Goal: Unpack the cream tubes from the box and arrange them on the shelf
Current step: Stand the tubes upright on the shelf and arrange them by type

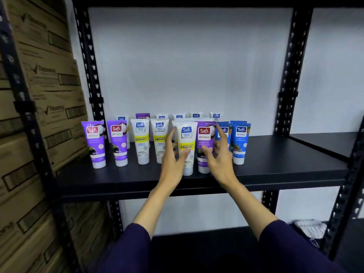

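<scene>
**Shelf inspection: tubes standing, both hands at the front pair**

Far left, outside the rack, stacked cardboard cartons (45, 91) fill the neighbouring bay. The black shelf (285, 164) carries the cream tubes upright, caps down, in rows running from its left end to about mid-length; its right end is bare.

Front row, left to right: two purple tubes (94, 142), then two white tubes (140, 142) with yellow bands. Next, nearest the shelf's front edge, a white Vitamin C tube (186, 146) stands beside a purple Naturals tube (203, 144), the two touching or nearly so. Blue tubes (240, 142) close the row on the right. A back row of mostly white tubes (196, 115) stands behind, near the rear edge.

The left hand (174, 156) has fingers spread, thumb lying against the white Vitamin C tube; no closed grasp is seen. The right hand (218, 154) also has fingers spread and slightly bent, thumb against the purple Naturals tube, fingertips near the blue tubes. Dark sleeves cover both forearms.
</scene>
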### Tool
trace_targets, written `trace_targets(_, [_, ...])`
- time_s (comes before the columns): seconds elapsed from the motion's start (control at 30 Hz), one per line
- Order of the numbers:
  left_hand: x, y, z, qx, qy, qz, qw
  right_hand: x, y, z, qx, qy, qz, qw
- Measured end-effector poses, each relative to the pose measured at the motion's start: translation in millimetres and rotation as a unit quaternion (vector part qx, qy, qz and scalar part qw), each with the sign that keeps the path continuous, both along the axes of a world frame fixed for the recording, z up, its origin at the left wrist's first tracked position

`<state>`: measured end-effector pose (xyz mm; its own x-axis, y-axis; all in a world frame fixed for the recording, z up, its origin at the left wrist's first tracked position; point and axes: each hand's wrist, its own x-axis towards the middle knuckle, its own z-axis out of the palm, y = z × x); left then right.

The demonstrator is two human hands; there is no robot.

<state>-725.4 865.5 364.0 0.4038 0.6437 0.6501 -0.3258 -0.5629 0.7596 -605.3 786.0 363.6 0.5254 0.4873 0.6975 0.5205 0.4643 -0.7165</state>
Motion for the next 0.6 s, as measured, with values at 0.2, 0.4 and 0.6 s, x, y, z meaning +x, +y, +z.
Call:
trace_targets(0.2, [-1,-6,-17,0.053,0.033,0.005,0.998,0,-5,-24,-0.028,-0.014,-0.001,1.0])
trace_targets(0.4, [-19,6,-13,0.069,0.025,0.038,0.997,-6,1,-26,-0.035,-0.014,-0.019,0.999])
trace_targets(0.6, [-60,60,-1,0.054,0.073,0.09,0.992,-28,18,-25,-0.064,-0.015,0.005,0.998])
